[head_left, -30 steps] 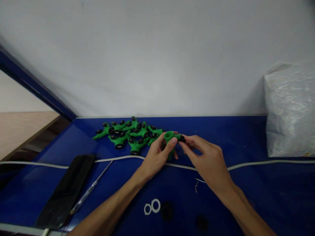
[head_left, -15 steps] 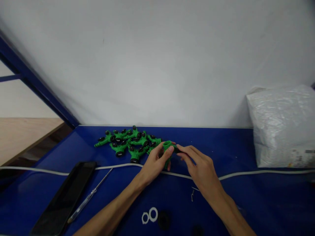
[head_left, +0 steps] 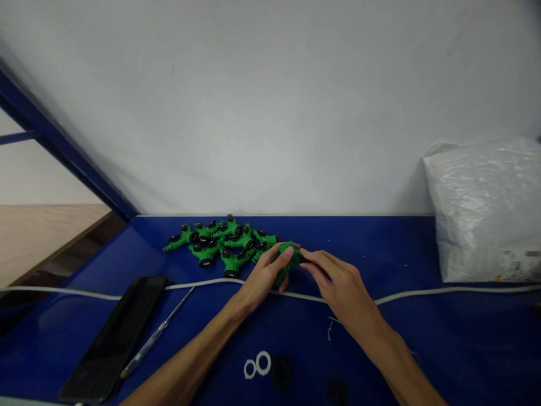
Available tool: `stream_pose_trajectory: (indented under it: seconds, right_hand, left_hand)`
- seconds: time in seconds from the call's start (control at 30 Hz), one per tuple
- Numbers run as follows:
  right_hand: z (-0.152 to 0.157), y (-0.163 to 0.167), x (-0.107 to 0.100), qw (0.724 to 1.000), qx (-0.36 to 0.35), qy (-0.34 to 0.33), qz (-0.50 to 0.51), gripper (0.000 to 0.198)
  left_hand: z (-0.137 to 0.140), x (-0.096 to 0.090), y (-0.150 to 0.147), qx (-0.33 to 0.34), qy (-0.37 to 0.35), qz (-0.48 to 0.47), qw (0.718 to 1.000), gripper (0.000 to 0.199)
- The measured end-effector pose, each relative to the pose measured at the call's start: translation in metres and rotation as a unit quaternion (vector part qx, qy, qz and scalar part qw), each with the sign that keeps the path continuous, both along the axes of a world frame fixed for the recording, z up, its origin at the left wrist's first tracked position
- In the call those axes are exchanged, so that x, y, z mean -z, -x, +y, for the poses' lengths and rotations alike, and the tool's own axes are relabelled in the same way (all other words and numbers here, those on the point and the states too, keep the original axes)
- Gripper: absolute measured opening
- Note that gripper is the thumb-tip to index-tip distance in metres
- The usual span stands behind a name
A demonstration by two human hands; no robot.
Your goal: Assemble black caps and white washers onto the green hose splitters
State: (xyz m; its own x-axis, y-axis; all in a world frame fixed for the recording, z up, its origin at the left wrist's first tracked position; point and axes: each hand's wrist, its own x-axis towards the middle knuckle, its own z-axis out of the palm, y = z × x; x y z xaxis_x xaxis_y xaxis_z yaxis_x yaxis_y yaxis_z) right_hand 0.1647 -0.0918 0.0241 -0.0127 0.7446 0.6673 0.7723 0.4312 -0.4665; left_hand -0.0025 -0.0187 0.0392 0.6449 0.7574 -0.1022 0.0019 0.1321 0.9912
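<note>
A green Y-shaped hose splitter (head_left: 280,275) is held in my left hand (head_left: 266,274), its thumb pressed on the upper side and its fingers curled behind. The fingers cover much of the splitter. At its right side, my right hand (head_left: 333,279) pinches a small black part against the body; the fingertips hide most of that part. To the left lies a group of several green hose splitters (head_left: 231,260) with black knobs and black collars. Two white rings (head_left: 263,363) and a black ring (head_left: 281,372) lie nearer to me, between my forearms.
A phone (head_left: 116,338) and a clear-handled screwdriver (head_left: 154,336) lie at left. A white cable (head_left: 422,292) crosses the blue table (head_left: 367,237). Small metal pins (head_left: 329,330) rest by my right wrist, a dark part (head_left: 338,390) below them. A wrapped package (head_left: 486,208) stands at right.
My left hand has tilted the splitter, so its round opening no longer faces up towards me. Both hands have shifted slightly left, with the right fingers staying at its side.
</note>
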Motion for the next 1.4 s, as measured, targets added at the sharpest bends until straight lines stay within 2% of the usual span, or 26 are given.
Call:
stream_pose_trajectory:
  seconds: [0.27, 0.37, 0.5, 0.67, 0.73, 0.83, 0.93, 1.03, 1.13, 1.3, 1.4]
  right_hand:
    - [-0.004, 0.007, -0.004, 1.000, 0.014, 0.016, -0.004, 0.009]
    - [-0.007, 0.009, -0.003, 0.999, 0.016, 0.036, -0.010, 0.010]
    - [-0.006, 0.009, -0.002, 0.999, 0.023, 0.021, -0.009, 0.013]
    - [-0.005, -0.009, -0.017, 0.998, -0.028, 0.057, -0.017, 0.019]
    - [-0.015, -0.019, -0.025, 0.998, -0.001, 0.059, -0.018, 0.024]
    - [-0.046, -0.029, -0.029, 0.995, 0.042, 0.084, -0.041, 0.017]
    - [-0.084, -0.028, -0.020, 0.992, 0.017, 0.104, -0.076, 0.015]
    - [-0.107, -0.022, -0.003, 0.988, 0.009, 0.093, -0.121, 0.027]
    - [-0.112, -0.013, 0.009, 0.984, 0.025, 0.112, -0.139, 0.035]
    - [-0.109, -0.007, 0.021, 0.980, 0.043, 0.158, -0.109, 0.030]
    - [-0.108, -0.009, 0.028, 0.981, 0.045, 0.162, -0.095, 0.030]
  left_hand:
    - [-0.005, -0.001, -0.003, -0.004, 0.027, -0.029, 0.999, 0.051]
    - [-0.004, -0.001, -0.004, -0.012, 0.015, -0.024, 1.000, 0.055]
    - [-0.002, 0.000, -0.004, -0.001, 0.026, -0.036, 0.999, 0.059]
    - [0.001, 0.003, -0.007, -0.021, 0.032, -0.064, 0.997, 0.056]
    - [0.003, 0.004, -0.008, -0.031, 0.038, -0.088, 0.995, 0.055]
    - [0.005, 0.004, -0.009, -0.037, 0.040, -0.121, 0.991, 0.051]
    - [0.007, 0.004, -0.009, -0.030, 0.043, -0.135, 0.989, 0.046]
    - [0.006, 0.005, -0.009, -0.018, 0.044, -0.132, 0.990, 0.043]
    - [0.004, 0.006, -0.010, -0.007, 0.039, -0.129, 0.991, 0.044]
    - [0.003, 0.008, -0.011, 0.003, 0.045, -0.135, 0.990, 0.045]
    - [0.003, 0.007, -0.010, 0.008, 0.051, -0.144, 0.988, 0.044]
